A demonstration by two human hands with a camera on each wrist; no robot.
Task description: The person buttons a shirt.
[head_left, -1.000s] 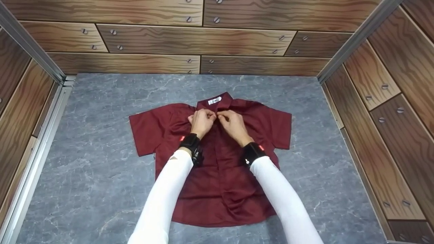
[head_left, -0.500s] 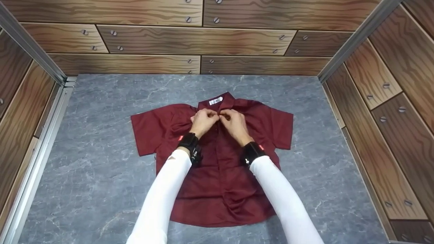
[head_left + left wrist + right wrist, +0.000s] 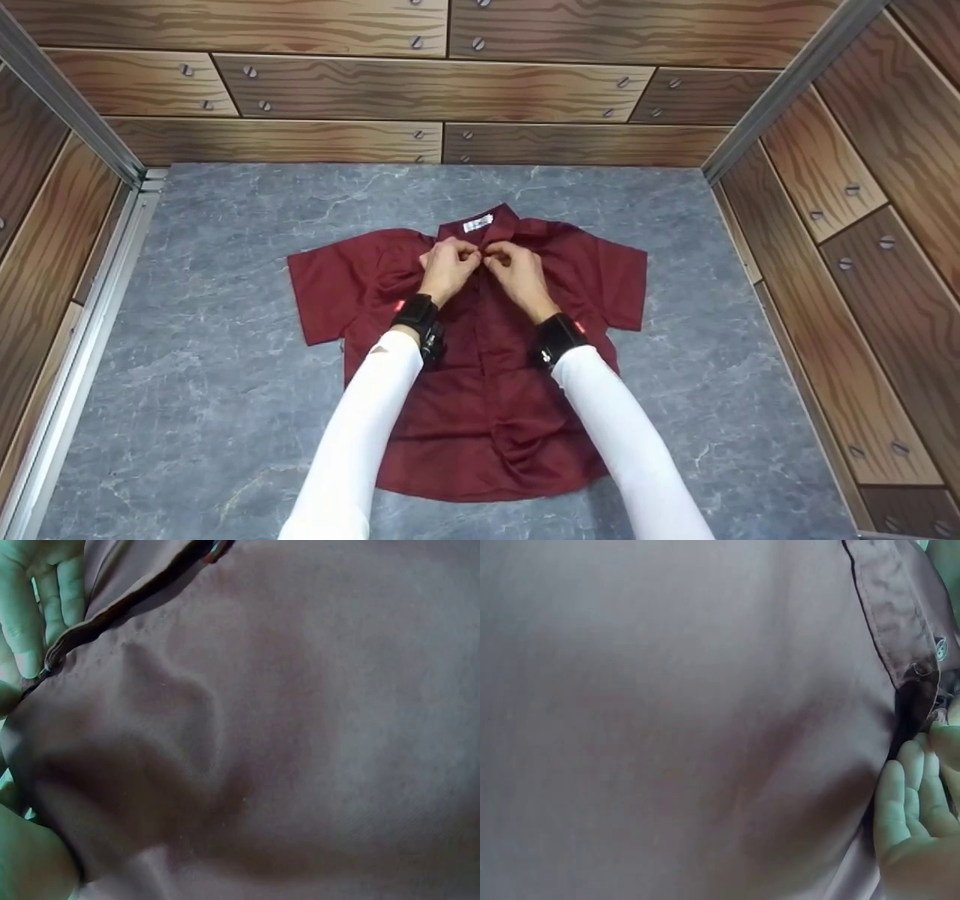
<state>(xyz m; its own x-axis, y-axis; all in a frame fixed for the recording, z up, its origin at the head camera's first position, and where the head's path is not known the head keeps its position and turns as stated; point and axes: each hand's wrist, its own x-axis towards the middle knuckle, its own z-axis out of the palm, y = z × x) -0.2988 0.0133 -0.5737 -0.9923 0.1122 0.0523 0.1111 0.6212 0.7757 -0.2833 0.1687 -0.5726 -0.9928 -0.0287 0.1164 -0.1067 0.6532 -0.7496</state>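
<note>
A dark red short-sleeved button shirt [image 3: 450, 465] lies front side up, collar [image 3: 504, 223] pointing away from me. Just under the collar, my left hand [image 3: 448, 268] pinches the edge of the front opening between thumb and fingers. Fingertip to fingertip with it, my right hand [image 3: 517, 271] pinches the facing edge. A small button [image 3: 941, 648] shows on the fabric near the right fingers in the right wrist view. In the left wrist view, the front edge runs up from the fingers [image 3: 22, 622]. Whatever sits right between the fingertips is hidden.
The shirt is spread on a grey marbled surface [image 3: 217, 390]. Wood-patterned panels [image 3: 435, 86] stand at the back and sides, with metal rails [image 3: 82, 315] at the corners and left edge. A white label [image 3: 478, 223] shows inside the collar.
Both hands have stayed at the front opening below the collar, shifting slightly right with the cloth at first. Small finger movements are all that shows since.
</note>
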